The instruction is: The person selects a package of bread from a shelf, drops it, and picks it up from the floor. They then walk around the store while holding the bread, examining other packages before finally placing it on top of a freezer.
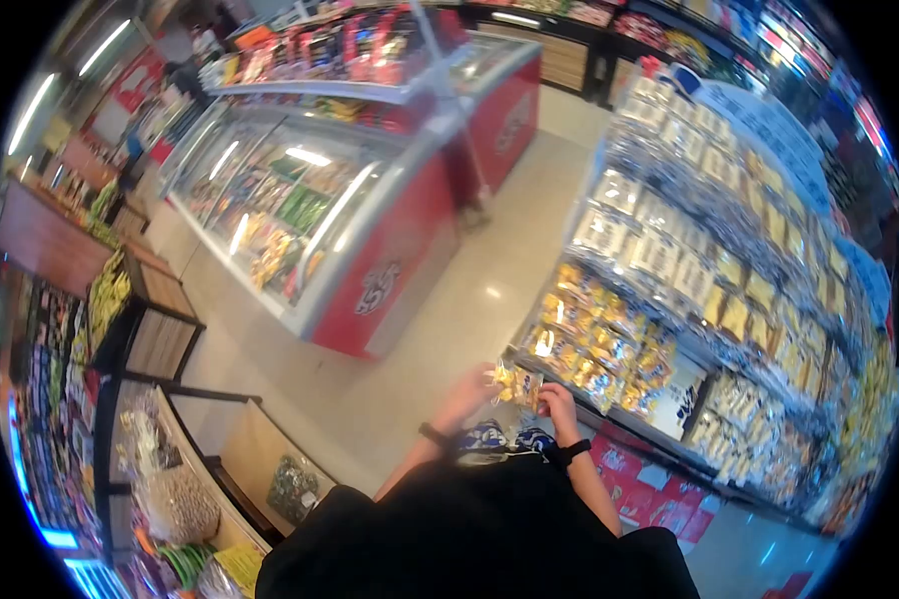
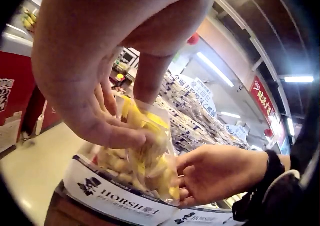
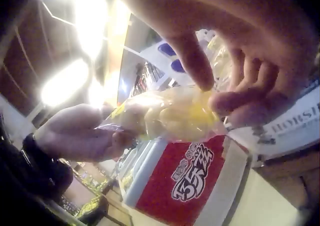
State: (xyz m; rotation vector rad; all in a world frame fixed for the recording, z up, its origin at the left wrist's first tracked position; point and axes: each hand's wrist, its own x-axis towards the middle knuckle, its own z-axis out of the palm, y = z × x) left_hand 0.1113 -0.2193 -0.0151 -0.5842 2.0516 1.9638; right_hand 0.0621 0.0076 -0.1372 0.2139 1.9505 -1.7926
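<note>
A person stands in a shop aisle and holds a small clear bag (image 1: 514,385) of yellow pieces in front of the body with both hands. The left hand (image 1: 466,395) pinches one end of the bag, and the left wrist view shows its thumb and fingers closed tight on the plastic. The right hand (image 1: 559,403) grips the other end; in the right wrist view its thumb presses on top of the bag and its fingertips curl against the underside. The bag is stretched between the two hands in the air, close to the front of the lower shelf rows, and I cannot make out that it touches anything else. Each wrist bears a black band (image 1: 433,435)

Just below the bag sits a cardboard box (image 2: 116,198) with dark lettering on a white front, and what look like more such bags lie in it. On the person's right rises a tiered shelf (image 1: 729,299) packed with clear and yellow packets. Across the pale floor (image 1: 469,309), to the left, stands a long red freezer (image 1: 390,270) with curved glass lids and goods inside. Further left are wooden bins (image 1: 160,329) of loose goods
</note>
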